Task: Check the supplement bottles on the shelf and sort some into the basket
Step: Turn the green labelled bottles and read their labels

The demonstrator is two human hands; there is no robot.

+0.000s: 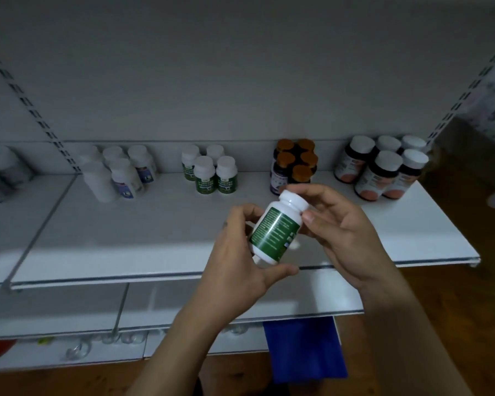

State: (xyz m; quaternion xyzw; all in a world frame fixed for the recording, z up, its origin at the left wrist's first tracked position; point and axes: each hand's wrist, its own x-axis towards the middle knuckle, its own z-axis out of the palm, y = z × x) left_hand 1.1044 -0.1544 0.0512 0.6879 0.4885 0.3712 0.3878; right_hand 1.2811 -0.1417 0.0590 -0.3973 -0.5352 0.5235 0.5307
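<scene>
in front of the white shelf [126, 241], both hands grasp a tilted white bottle with a green label [276, 231], the left hand [240, 252] cradling its base and the right hand [337, 224] pinching near the cap, while matching green-label bottles [209, 172] stand at the shelf's back

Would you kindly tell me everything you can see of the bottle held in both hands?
The bottle is white and looks like plastic, with a white cap in place and a dark green label whose pale print is too blurred to read. It is tilted, cap up and to the right, in the air in front of the shelf. The left hand grips its lower body, thumb under the base. The right hand pinches it near the cap.
</scene>
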